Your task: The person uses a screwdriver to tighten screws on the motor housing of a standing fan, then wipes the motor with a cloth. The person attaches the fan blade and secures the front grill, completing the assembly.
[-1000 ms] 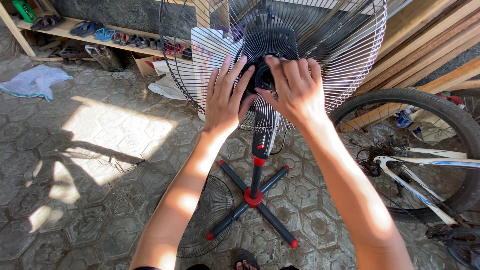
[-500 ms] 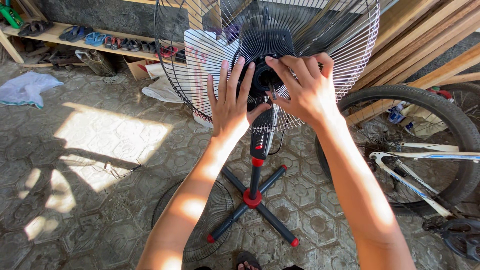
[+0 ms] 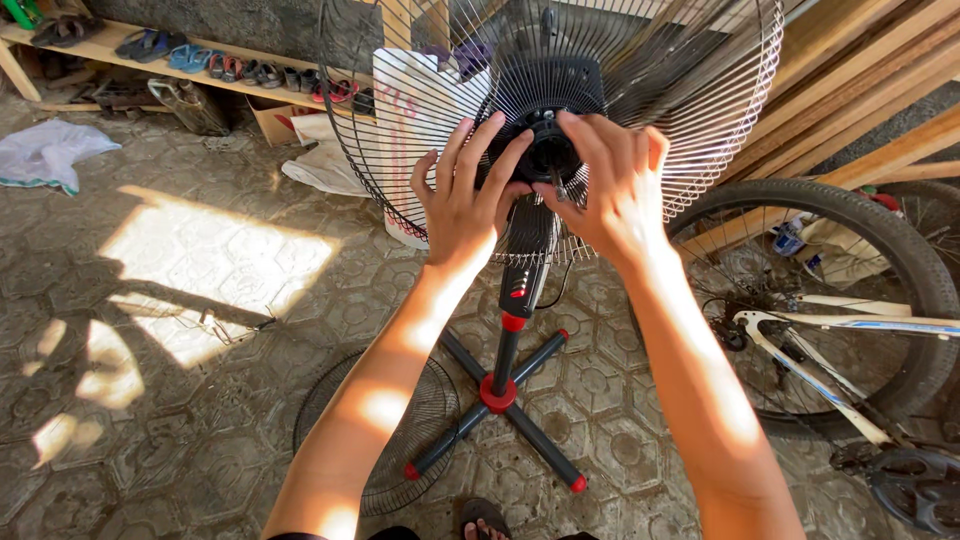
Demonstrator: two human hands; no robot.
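Observation:
A standing fan with a round wire rear guard (image 3: 700, 110) rises in front of me on a black pole and a cross-shaped base (image 3: 497, 395) with red tips. At the guard's centre is a black round nut (image 3: 548, 152) around the motor shaft. My left hand (image 3: 465, 205) rests on the left of that nut, fingers spread against the wires. My right hand (image 3: 612, 190) curls over the nut's right side, fingertips gripping it.
A loose front fan guard (image 3: 395, 440) lies flat on the patterned stone floor beside the base. A bicycle (image 3: 830, 320) stands at the right against wooden planks (image 3: 880, 90). A shelf of shoes (image 3: 200, 65) runs along the back left. A white cloth (image 3: 45, 150) lies at far left.
Both hands stay at the hub. My left fingers have curled in closer around the nut, and my right hand has turned slightly on it. The view has shifted a little.

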